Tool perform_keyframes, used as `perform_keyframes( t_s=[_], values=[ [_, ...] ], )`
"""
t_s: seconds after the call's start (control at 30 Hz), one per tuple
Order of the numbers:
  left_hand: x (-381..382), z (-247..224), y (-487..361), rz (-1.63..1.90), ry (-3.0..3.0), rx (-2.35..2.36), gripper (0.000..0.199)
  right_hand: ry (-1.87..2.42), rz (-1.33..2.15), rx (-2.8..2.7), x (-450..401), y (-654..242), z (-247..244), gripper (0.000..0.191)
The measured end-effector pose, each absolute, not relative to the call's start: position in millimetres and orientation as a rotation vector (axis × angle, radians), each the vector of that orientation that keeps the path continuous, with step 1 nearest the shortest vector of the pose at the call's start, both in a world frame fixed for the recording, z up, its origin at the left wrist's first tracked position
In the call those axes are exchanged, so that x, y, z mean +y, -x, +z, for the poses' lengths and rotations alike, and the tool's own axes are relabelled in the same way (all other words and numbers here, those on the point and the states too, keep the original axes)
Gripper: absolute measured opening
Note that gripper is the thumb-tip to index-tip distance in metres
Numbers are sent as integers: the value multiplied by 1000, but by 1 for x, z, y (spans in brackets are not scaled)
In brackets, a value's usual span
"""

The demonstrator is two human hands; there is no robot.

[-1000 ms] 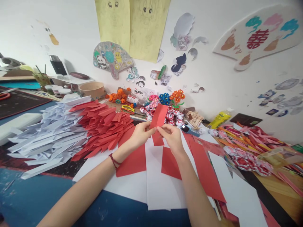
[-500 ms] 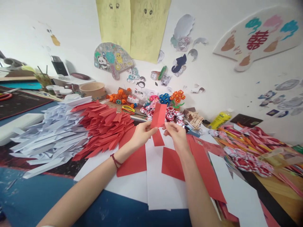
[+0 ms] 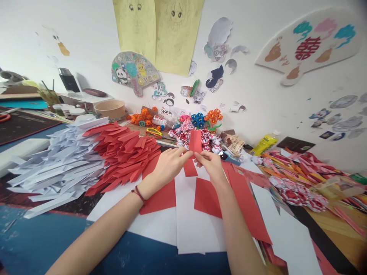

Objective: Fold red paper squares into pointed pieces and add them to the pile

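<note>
A strip of red paper [image 3: 195, 140] with a lengthwise crease stands upright between my two hands, above the table. My left hand [image 3: 172, 162] pinches its lower left edge with thumb and forefinger. At its lower right edge, my right hand [image 3: 210, 163] grips it between thumb and fingers. Below the hands, another small red strip [image 3: 189, 169] lies on white paper sheets [image 3: 190, 229]. Red paper pieces lie on either side, one by my left wrist [image 3: 163, 198] and one by my right forearm [image 3: 208, 198].
To the left are heaps of folded white strips [image 3: 57, 168] and folded red strips [image 3: 126, 156]. Behind my hands stand pipe-cleaner flowers [image 3: 197, 120]. A yellow bottle [image 3: 265, 143], colourful strips [image 3: 304, 164] and red-and-white paper pieces [image 3: 298, 194] lie to the right. A round tub [image 3: 110, 110] stands back left.
My hands have come closer together at the strip's lower end. The strip has shifted slightly right, stands straighter, and its left side now folds inward. The view has turned slightly.
</note>
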State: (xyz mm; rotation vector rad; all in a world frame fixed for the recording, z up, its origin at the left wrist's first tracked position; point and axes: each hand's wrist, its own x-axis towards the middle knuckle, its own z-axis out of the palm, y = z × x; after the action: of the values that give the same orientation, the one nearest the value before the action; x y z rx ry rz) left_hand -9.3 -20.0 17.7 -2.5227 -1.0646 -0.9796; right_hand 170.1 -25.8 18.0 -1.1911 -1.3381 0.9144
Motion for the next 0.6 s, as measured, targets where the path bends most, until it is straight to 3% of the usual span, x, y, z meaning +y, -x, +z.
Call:
perform_keyframes(
  t_s=[0.3, 0.6],
  values=[
    [-15, 13, 14, -970, 2533, -911, 26, 1147, 929, -1414, -27, -169, 19, 33],
    [-16, 17, 11, -1324, 2673, -1189, 18, 1090, 960, -1415, -28, -166, 19, 29]
  ],
)
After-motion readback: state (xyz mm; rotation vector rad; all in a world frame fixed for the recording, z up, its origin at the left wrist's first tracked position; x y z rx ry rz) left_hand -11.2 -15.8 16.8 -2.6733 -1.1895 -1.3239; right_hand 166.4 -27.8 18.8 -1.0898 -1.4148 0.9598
